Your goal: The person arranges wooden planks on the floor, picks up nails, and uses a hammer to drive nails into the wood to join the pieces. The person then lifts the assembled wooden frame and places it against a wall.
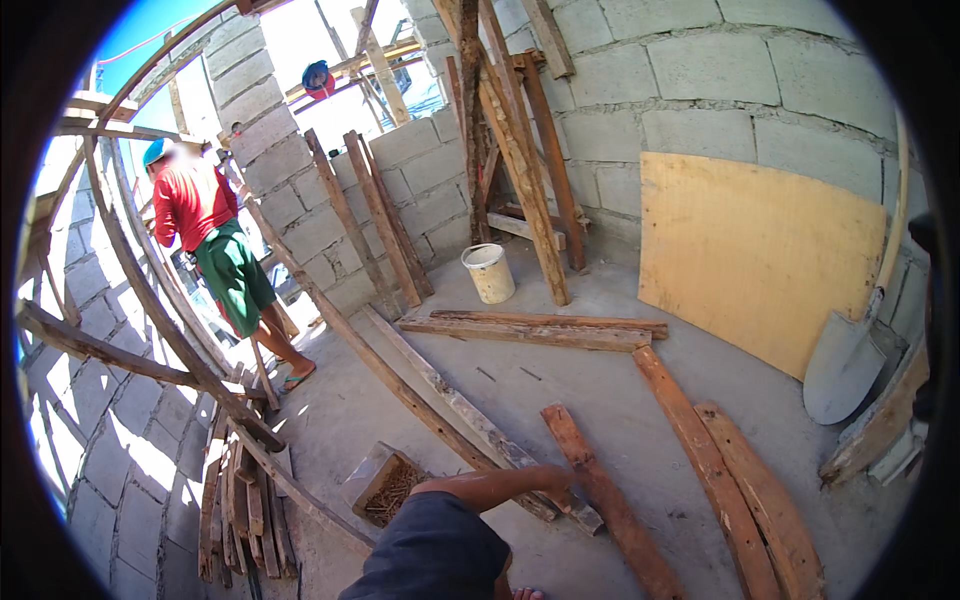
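From the lower middle, my left arm reaches right past dark cloth. My left hand (560, 488) lies over the near end of a long, grey, weathered piece of lumber (455, 400), its fingers bent down around it. Crossing close to that end is a reddish-brown plank (610, 495). A box of nails (395, 492), partly hidden by the dark cloth, stands left of my forearm. Another long wooden pole (385, 372) runs beside the grey lumber. My right hand is not in view.
Two reddish boards (705, 470) lie at right, near a shovel (843, 360) and a plywood sheet (750, 250). Beams (530, 332) and a white bucket (488, 273) lie ahead. Stacked lumber (245, 500) is at left. A person in red (195, 200) stands by leaning poles.
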`<state>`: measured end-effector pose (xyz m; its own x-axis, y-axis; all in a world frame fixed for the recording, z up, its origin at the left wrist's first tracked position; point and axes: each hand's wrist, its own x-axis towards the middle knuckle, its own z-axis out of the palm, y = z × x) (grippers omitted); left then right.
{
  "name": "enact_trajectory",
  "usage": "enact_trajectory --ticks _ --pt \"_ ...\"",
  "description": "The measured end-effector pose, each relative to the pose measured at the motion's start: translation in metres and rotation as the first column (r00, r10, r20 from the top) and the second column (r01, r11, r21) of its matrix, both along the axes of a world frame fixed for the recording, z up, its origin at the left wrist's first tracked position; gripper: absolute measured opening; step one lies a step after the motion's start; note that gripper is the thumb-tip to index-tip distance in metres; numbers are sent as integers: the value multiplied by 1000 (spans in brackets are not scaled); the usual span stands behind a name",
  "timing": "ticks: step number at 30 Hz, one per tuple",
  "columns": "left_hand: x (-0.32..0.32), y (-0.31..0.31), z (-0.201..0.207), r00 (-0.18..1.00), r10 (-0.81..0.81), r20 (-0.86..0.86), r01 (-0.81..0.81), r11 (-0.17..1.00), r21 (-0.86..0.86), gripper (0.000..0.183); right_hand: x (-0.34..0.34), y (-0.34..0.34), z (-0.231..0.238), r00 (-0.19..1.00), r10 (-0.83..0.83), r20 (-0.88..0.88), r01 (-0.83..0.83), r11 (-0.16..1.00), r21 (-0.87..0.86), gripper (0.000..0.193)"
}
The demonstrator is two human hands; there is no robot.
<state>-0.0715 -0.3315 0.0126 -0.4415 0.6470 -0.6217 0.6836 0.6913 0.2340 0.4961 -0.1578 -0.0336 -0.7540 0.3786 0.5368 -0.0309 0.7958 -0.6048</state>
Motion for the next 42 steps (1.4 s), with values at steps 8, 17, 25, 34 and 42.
enact_trajectory --ticks 8,17,25,34,42 --pt "-12 -7 -10 1000 -16 -9 14 986 -168 77 16 -9 -1 980 -29 195 64 982 -177 38" --pt "-2 -33 -28 984 100 -149 -102 995 -10 73 12 -22 13 974 -120 192 154 973 -173 41" --pt "-17 -27 -13 996 42 -74 -37 996 75 66 25 -38 -34 977 -134 167 214 544 -811 37" --pt "-26 -24 -18 649 -648 -399 759 592 273 31 -18 82 -21 955 217 201 -134 923 -360 15" --pt "-2 -9 15 816 -528 -234 575 783 238 38 -204 393 195 518 -484 705 257 875 411 37"
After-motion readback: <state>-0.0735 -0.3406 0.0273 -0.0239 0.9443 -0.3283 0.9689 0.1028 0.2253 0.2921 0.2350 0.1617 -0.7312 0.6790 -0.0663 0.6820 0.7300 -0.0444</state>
